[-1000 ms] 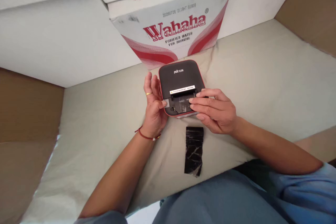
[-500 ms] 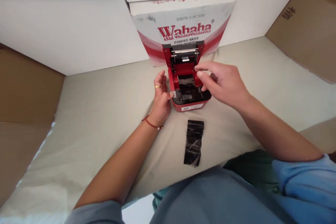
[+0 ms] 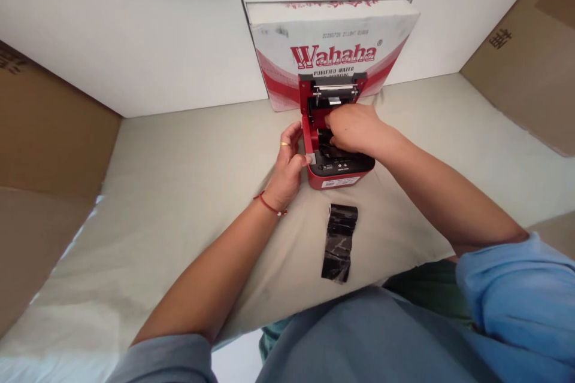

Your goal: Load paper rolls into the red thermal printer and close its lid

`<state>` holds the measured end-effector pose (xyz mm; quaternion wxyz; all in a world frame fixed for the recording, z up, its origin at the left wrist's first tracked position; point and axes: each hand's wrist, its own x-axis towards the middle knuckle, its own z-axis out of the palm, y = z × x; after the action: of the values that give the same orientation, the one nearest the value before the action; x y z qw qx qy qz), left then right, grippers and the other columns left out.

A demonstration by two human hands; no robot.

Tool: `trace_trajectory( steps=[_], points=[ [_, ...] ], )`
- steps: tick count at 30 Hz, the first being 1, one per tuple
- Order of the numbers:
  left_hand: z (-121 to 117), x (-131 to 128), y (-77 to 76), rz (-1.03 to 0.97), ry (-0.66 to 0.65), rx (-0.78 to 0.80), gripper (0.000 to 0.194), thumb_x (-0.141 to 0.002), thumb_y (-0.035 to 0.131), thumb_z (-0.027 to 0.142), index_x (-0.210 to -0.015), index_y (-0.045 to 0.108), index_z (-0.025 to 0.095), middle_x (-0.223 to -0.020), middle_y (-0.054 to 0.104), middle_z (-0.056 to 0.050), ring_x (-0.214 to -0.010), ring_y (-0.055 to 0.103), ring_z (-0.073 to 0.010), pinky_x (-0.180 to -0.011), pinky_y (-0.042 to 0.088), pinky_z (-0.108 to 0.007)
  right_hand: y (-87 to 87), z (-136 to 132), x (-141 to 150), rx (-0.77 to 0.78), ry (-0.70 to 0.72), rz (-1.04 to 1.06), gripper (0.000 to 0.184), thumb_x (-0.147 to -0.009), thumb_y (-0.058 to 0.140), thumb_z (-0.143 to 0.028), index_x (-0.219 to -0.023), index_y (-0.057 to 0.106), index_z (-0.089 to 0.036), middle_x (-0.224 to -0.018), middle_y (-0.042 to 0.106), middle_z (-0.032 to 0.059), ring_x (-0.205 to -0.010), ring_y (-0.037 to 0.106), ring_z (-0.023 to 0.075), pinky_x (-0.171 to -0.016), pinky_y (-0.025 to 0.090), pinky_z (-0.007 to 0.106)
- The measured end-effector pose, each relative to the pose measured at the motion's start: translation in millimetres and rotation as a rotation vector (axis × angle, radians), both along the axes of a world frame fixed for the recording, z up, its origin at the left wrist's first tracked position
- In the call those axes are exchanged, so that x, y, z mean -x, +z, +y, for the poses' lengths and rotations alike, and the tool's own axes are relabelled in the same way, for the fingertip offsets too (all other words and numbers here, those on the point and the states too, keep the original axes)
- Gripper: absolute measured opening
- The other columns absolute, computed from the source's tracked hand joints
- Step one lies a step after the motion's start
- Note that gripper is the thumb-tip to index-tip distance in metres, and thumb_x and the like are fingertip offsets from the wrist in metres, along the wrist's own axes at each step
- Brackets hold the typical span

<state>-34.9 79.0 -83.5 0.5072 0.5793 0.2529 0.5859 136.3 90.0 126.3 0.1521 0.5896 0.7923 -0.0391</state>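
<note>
A small red-and-black label printer (image 3: pixel 340 169) sits on the cloth with its lid (image 3: pixel 335 94) raised. My left hand (image 3: pixel 290 161) steadies it from the left, thumb on the front corner and fingers along the side wall. Inside the open compartment, my right hand (image 3: pixel 353 127) is curled down over shiny black film (image 3: pixel 326 145). Its fingertips are mostly hidden there, closed on the film. In front of the printer lies a roll of black film (image 3: pixel 342 215), with a wrinkled length unrolled toward me.
A Wahaba-style printed water carton (image 3: pixel 335 42), lettered Wahaha, stands right behind the printer. White boxes (image 3: pixel 126 42) line the back. Brown cardboard boxes stand at left (image 3: pixel 49 149) and right (image 3: pixel 530 66). A pale cloth (image 3: pixel 188 191) covers the surface.
My right hand has moved from the printer's right edge into the compartment. The film that covered the front panel is drawn back, baring the buttons. My left hand keeps its hold.
</note>
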Motion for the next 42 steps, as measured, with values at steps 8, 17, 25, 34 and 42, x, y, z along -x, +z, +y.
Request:
trace_trajectory(
  steps=[8, 17, 25, 34, 42],
  points=[
    [-2, 3, 6.6, 0.031, -0.004, -0.042, 0.093, -0.09, 0.087, 0.08, -0.167, 0.051, 0.042, -0.179, 0.051, -0.005, -0.171, 0.046, -0.0381, -0.145, 0.039, -0.058, 1.0, -29, -32, -0.085, -0.067, 0.44, 0.033, -0.101, 0.076, -0.026, -0.133, 0.077, -0.019, -0.125, 0.087, 0.0145, -0.112, 0.08, 0.0351, -0.092, 0.06, 0.044],
    [-4, 5, 12.0, 0.003, -0.032, -0.004, 0.092, -0.087, 0.092, 0.076, -0.163, 0.054, 0.043, -0.178, 0.053, -0.004, -0.172, 0.046, -0.038, -0.145, 0.039, -0.057, 8.3, -94, -169, 0.231, -0.301, 1.03, 0.051, -0.082, 0.096, -0.074, -0.107, 0.084, -0.03, -0.099, 0.086, 0.0069, -0.085, 0.078, 0.0261, -0.075, 0.06, 0.04],
    [-5, 8, 17.0, -0.005, -0.041, 0.0, 0.086, -0.089, 0.091, 0.075, -0.161, 0.058, 0.044, -0.178, 0.055, -0.003, -0.172, 0.047, -0.0371, -0.145, 0.04, -0.057, -62.2, -118, -154, -0.031, -0.208, 0.777, 0.021, -0.101, 0.073, -0.046, -0.109, 0.082, -0.028, -0.098, 0.085, 0.0061, -0.071, 0.073, 0.0234, -0.069, 0.058, 0.039],
    [-4, 5, 14.5, -0.013, 0.006, 0.009, 0.09, -0.085, 0.093, 0.077, -0.16, 0.06, 0.041, -0.176, 0.058, -0.004, -0.168, 0.053, -0.0368, -0.14, 0.047, -0.054, -74.3, -148, -67, 0.177, 0.074, 0.596, 0.022, -0.109, 0.077, -0.034, -0.127, 0.088, -0.027, -0.124, 0.088, 0.0104, -0.108, 0.085, 0.0268, -0.093, 0.065, 0.038],
    [2, 4, 5.1, 0.012, -0.022, 0.002, 0.093, -0.086, 0.092, 0.079, -0.164, 0.054, 0.043, -0.18, 0.054, -0.004, -0.173, 0.045, -0.038, -0.144, 0.039, -0.056, -32.8, -149, -58, 0.335, 0.167, 0.409, 0.021, -0.106, 0.082, -0.032, -0.123, 0.088, -0.023, -0.12, 0.087, 0.0106, -0.097, 0.084, 0.0272, -0.081, 0.062, 0.037]
  ],
)
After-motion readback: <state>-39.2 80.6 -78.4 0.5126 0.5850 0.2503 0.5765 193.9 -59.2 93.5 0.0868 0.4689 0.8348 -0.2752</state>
